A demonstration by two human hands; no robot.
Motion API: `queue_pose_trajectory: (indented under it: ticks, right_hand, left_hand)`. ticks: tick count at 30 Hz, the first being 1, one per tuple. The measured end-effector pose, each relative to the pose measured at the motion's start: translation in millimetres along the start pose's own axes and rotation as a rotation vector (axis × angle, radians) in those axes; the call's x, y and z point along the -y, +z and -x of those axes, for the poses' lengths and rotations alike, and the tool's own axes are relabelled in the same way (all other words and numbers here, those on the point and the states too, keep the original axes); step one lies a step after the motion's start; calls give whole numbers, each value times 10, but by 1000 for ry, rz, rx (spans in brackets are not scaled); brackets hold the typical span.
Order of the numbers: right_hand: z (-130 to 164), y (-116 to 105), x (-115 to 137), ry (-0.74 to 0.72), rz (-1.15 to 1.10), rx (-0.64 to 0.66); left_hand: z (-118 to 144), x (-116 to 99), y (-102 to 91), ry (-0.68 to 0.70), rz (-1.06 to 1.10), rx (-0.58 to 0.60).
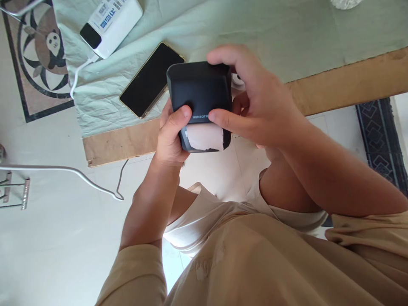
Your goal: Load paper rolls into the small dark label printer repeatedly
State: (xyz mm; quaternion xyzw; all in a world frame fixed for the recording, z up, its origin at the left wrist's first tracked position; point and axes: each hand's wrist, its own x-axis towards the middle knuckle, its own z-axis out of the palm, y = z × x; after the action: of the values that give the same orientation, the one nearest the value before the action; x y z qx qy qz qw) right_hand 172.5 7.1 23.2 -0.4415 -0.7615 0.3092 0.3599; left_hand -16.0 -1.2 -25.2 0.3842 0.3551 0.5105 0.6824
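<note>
A black label printer (199,91) marked NIIMBOT is held up in front of me, over the table's near edge. Pale label paper (205,137) with a torn edge shows at its lower side. My left hand (174,131) grips the left side, its thumb lying on the printer's face. On the right, my right hand (251,97) is closed about the printer, thumb near the lettering and a finger over the top corner. Part of a small white round thing (237,80) shows behind my right hand; I cannot make out its kind.
A smartphone (151,80) lies on the green cloth (299,34), just beyond the printer. Farther left is a white power bank (111,27) with a white cable (76,76). The table has a wooden edge (347,80). A white wire hanger (79,172) is at the left.
</note>
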Motion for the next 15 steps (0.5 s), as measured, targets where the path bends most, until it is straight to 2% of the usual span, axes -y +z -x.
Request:
queue_pose_trajectory:
  ticks: [9,15]
  right_hand:
    - [15,88,-70,-30,-158,70]
    - [34,84,-50,-109,-75,32]
  left_hand:
    - [15,-47,5,82,-5,82]
    - [3,-61,54,74,-57,51]
